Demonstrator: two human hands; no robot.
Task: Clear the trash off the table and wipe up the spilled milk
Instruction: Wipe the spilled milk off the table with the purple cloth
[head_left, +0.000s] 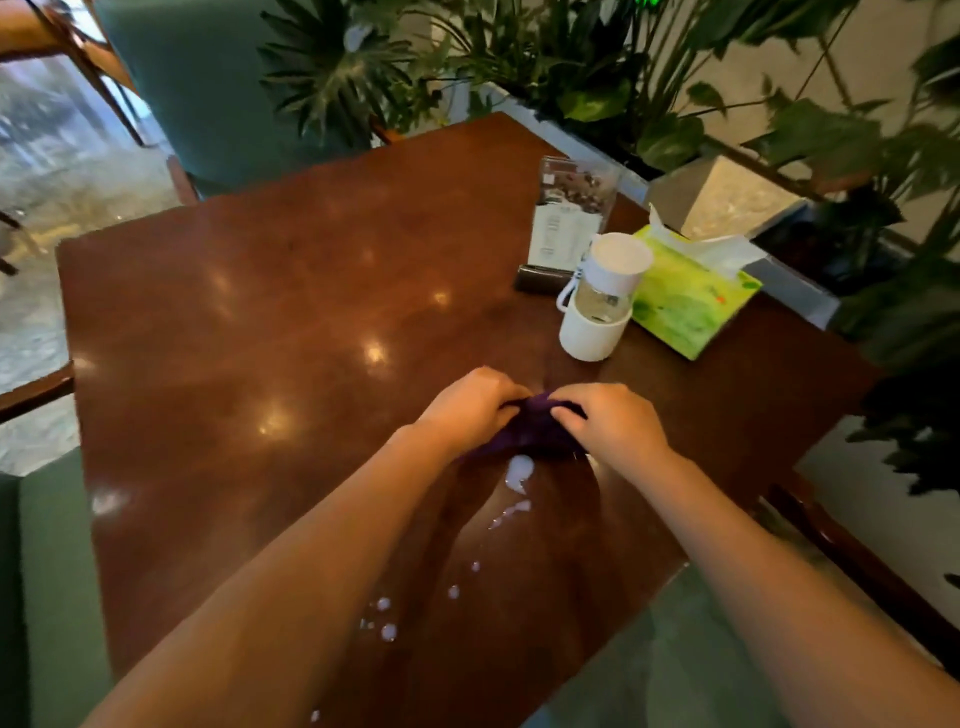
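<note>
Milk (519, 472) lies spilled on the dark polished wooden table (260, 312), its largest white blob just nearer the person than a purple cloth (524, 434), with smaller drops (387, 631) trailing toward the near table edge. Both hands are on that cloth: the left hand (467, 410) and the right hand (613, 423) sit close together, fingers curled and pinching the bunched fabric between them, pressing it onto the tabletop. Further out on the right stands a white-capped clear bottle (602, 296), touching or just beside a green tissue box (691, 306) with a tissue sticking up, and behind the bottle an upright menu stand (569, 218). Ceiling lights reflect in the glossy wood. Leafy plants (597, 67) line the far right side, a green upholstered chair (192, 88) stands at the far edge, and pale stone floor shows at left.
</note>
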